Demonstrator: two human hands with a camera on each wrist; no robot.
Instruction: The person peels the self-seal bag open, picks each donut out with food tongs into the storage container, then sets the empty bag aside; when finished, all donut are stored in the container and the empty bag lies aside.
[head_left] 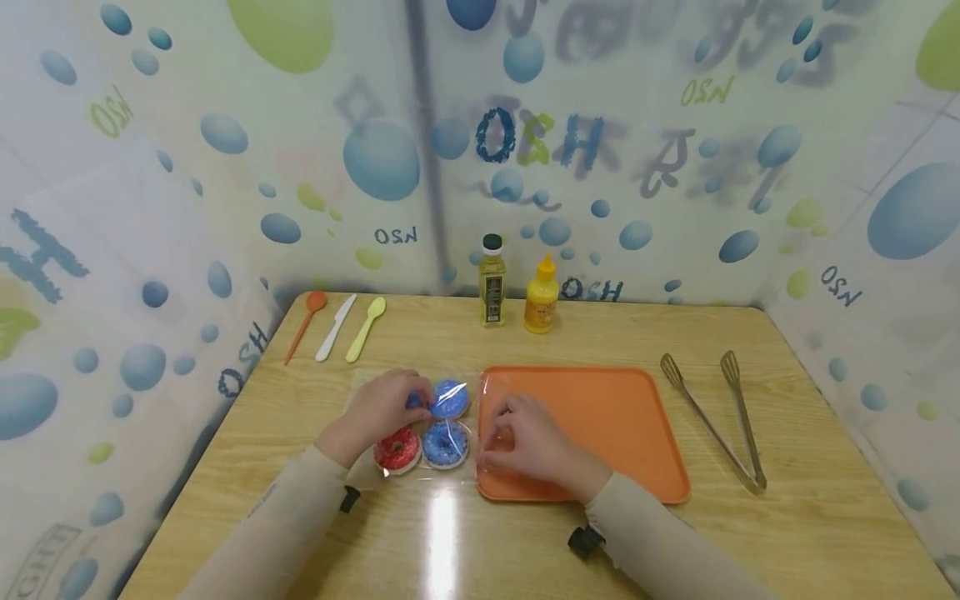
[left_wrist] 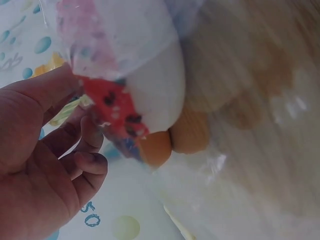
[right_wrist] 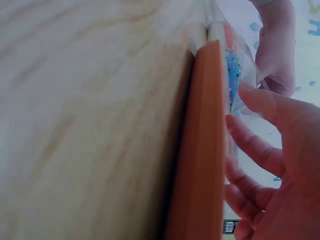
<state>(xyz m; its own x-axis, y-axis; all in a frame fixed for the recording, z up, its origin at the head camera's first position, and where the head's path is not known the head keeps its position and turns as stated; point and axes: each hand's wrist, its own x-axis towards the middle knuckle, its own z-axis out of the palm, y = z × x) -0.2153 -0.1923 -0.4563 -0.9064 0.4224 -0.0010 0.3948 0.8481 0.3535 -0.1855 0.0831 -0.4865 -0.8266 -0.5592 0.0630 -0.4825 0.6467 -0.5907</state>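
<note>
Head view, clear plastic bag (head_left: pixel 426 425) of round red and blue doughnuts (head_left: pixel 459 447) at lower centre, left hand (head_left: pixel 382 408) over it, right hand (head_left: pixel 536 442) by its edge, fingers bent, cannot tell whether pinching

We see a clear thin plastic bag (head_left: pixel 423 425), v. glossy & creased; red ring-shaped doughnut (head_left: pixel 408 446) & blue ring-shaped doughnut (head_left: pixel 459 442), tops rough-looking w/ specks; flat orange rectangular tray (head_left: pixel 592 417), smooth plastic by its look, low sheen; long V-shaped metal tongs (head_left: pixel 708 424), satin-ish; pale wood-grain tabletop (head_left: pixel 262 475), polished, w/ bright reflection; beige cloth sleeves (head_left: pixel 292 504), matt.
</note>
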